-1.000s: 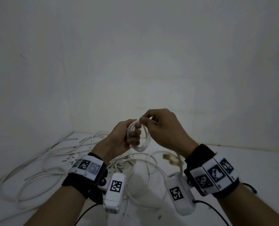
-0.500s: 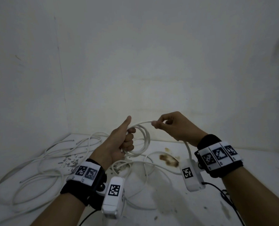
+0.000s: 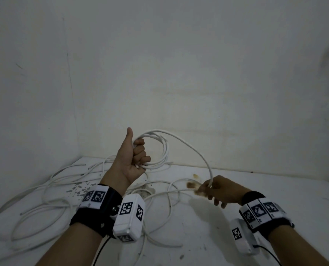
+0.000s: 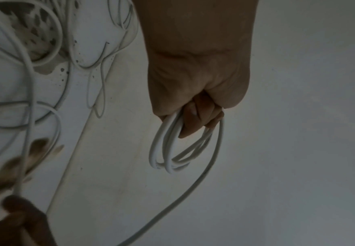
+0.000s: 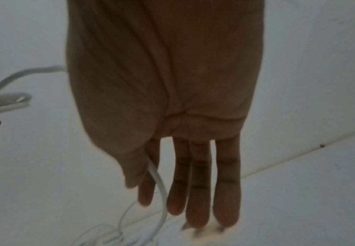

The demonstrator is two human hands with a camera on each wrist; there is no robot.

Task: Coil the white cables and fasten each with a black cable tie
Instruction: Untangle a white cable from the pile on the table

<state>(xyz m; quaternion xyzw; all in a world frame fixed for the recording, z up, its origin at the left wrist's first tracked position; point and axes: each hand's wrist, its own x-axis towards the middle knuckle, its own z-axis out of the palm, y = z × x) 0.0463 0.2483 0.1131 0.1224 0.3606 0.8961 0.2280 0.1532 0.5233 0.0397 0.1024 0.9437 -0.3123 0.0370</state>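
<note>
Over at the far left of the head view, loose white cables (image 3: 35,204) sprawl in wide loops across the white worktop (image 3: 275,198), reaching back toward the corner where the two pale walls (image 3: 179,64) meet. Some dark flecks (image 3: 79,187) mark the surface among them. Next comes the left hand (image 3: 130,162), raised above the worktop with its thumb pointing straight up and its fingers (image 3: 140,150) curled tight round a small coil (image 3: 159,150) of white cable; the left wrist view shows several turns of that coil (image 4: 172,149) bunched together and hanging out from under the closed fingers (image 4: 195,116). From the top of the coil a single strand (image 3: 196,150) arcs up and then down to the right, clear of the worktop, to the right hand (image 3: 221,189). That hand is held lower, just above the surface and well apart from the left one, near a brown stain (image 3: 195,176). In the right wrist view the strand (image 5: 157,179) runs between the thumb and the forefinger, which pinch it lightly, while the other fingers (image 5: 199,179) stretch out straight and slightly spread. Below the pinch the cable drops away to join the loose loops lying on the worktop between the two forearms. Both wrists carry black bands with white marker tags.
</note>
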